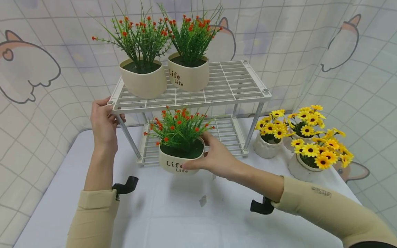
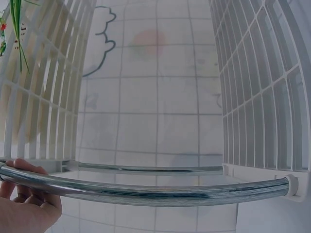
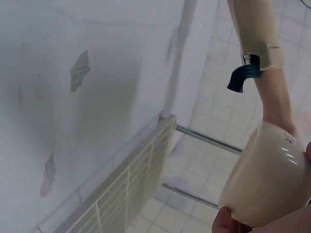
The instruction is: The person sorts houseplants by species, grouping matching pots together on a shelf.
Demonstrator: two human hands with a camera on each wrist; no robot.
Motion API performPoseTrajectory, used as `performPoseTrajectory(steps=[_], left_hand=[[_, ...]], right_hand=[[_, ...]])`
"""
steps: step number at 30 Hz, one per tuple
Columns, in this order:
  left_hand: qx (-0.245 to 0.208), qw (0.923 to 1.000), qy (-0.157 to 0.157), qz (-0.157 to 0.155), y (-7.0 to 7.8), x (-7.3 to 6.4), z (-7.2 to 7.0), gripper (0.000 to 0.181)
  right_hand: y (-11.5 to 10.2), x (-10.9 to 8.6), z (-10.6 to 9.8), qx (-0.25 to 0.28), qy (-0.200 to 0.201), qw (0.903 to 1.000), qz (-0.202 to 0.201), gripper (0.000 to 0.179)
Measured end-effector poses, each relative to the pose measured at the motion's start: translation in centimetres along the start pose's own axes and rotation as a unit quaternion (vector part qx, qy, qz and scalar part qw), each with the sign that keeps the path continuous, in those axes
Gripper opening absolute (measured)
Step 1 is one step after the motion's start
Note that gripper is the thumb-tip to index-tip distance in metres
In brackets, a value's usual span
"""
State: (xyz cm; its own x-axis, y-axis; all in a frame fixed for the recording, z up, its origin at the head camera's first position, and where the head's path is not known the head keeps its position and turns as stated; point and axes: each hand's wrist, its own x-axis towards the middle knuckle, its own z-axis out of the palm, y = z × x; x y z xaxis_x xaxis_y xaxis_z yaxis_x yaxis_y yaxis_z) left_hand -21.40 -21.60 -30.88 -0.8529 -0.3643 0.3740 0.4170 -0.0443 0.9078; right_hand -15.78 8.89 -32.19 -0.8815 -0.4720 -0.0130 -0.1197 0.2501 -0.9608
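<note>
Counter: white-covered counter point(image 1: 235, 227), lower half of the frame.
Rack: two-tier white wire rack point(image 1: 256, 78) with chrome posts, upper centre of the frame.
Upper tier: two cream, oval planters with red-flowered greenery, one at upper left point(image 1: 144, 82), one at upper centre point(image 1: 190, 77).
Held planter: matching cream planter with "Life" lettering point(image 1: 169, 163), centre of the frame, raised above the counter before the lower tier point(image 1: 240, 136). Step in hand appears to be positioning it at that tier; inward or outward travel cannot be told.
Yellow flowers: three small white pots of yellow flowers point(image 1: 305, 170), right of the frame.
Left hand: fingers curled round the rack's front post at its upper corner point(image 1: 103, 120), left of centre, presumably as a brace.
Right hand: pinching the held planter, thumb on its front point(image 1: 218, 156). For placement, the next move likely calls for keeping it level, passing the blooms below the upper tier and setting the base down before release.
</note>
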Motion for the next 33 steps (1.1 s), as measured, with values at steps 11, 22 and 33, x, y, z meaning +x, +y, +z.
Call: performPoseTrajectory(steps=[11, 22, 33], left_hand=[[-0.004, 1.0, -0.001, 0.002, 0.1, 0.0, 0.0, 0.028], [-0.006, 1.0, -0.002, 0.002, 0.0, 0.0, 0.0, 0.026], [-0.008, 1.0, -0.001, 0.003, -0.1, 0.0, 0.0, 0.027]], right_hand=[[-0.9, -0.7, -1.5, -0.005, -0.001, 0.9998, -0.02, 0.087], [-3.2, -2.1, -3.6, -0.041, 0.001, 0.998, -0.047, 0.087], [-7.3, -3.5, -7.2, 0.015, 0.079, 0.9908, -0.109, 0.077]])
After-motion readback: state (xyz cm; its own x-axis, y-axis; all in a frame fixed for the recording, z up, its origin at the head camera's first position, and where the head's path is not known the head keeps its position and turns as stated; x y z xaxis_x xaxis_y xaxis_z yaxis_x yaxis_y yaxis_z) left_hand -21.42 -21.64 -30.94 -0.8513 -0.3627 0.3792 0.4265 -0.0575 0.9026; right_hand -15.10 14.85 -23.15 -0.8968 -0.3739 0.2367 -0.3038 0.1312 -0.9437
